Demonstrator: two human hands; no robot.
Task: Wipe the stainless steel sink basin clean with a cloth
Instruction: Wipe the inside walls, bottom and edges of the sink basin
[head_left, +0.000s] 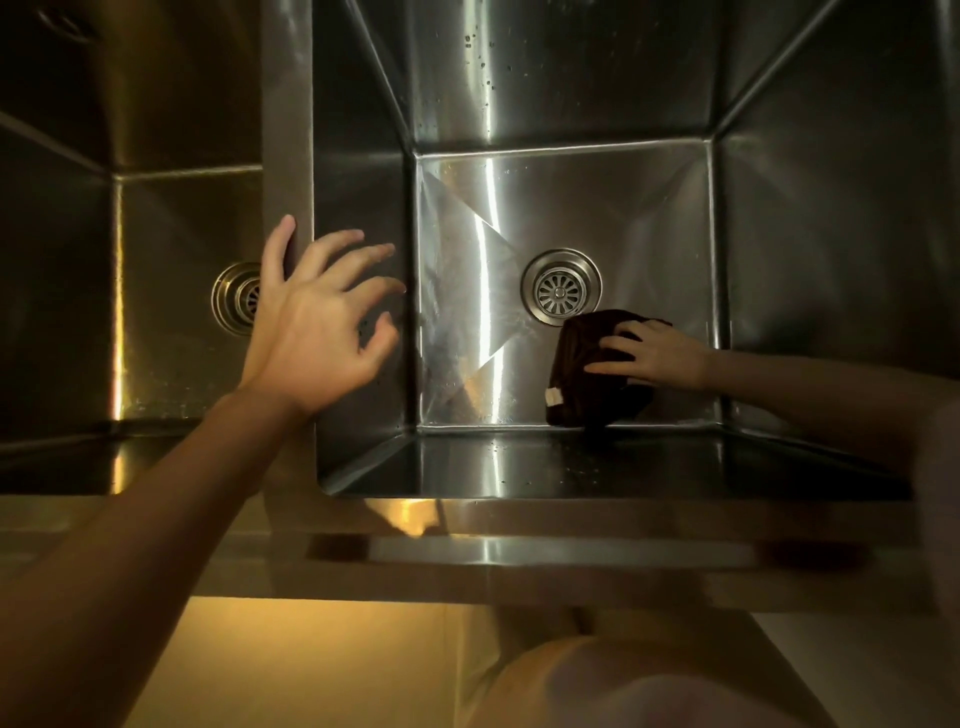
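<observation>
Near the drain (561, 287), right hand (657, 356) presses dark cloth (582, 374) flat on basin floor (623, 208); left hand (317, 332) fingers spread, empty; droplets on back wall (545, 67) unwiped.

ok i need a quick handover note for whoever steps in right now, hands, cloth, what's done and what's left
Left hand: open, empty, fingers spread by the divider between the two basins.
Right hand: pressing flat on the dark cloth on the right basin floor, near-right corner, just beside the drain.
Done: cannot tell how much is wiped; smears show left of the drain.
Left: those smears, and specks on the far wall.
</observation>
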